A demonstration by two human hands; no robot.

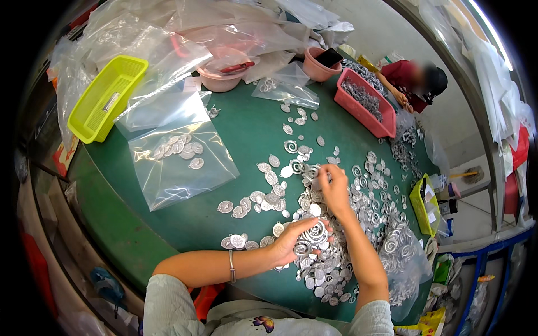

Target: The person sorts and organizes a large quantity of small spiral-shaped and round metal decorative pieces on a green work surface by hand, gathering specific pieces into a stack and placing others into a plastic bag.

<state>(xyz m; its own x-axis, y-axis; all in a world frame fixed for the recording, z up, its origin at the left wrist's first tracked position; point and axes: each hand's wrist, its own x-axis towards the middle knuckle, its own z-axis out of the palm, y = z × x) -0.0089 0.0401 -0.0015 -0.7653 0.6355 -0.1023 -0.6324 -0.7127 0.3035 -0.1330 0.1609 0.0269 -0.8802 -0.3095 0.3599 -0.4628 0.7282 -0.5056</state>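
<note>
Both hands work apart over the green table (235, 134): my left hand (294, 241) cups a stack of silver spiral metal charms (315, 232), while my right hand (335, 187) pinches one from the heap of loose silver pendants (358, 196).

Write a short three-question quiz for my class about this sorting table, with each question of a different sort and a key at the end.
1. True or false: the left hand rests on a spiral metal piece.
2. Multiple choice: where do the bagged oval pieces lie? A) in the clear bag flat on the green table; B) in the yellow basket; C) in the pink bowl.
3. Fill in: the right hand reaches into the loose pile of silver ____.

Key: 1 true; 2 A; 3 pieces (metal charms).
</note>
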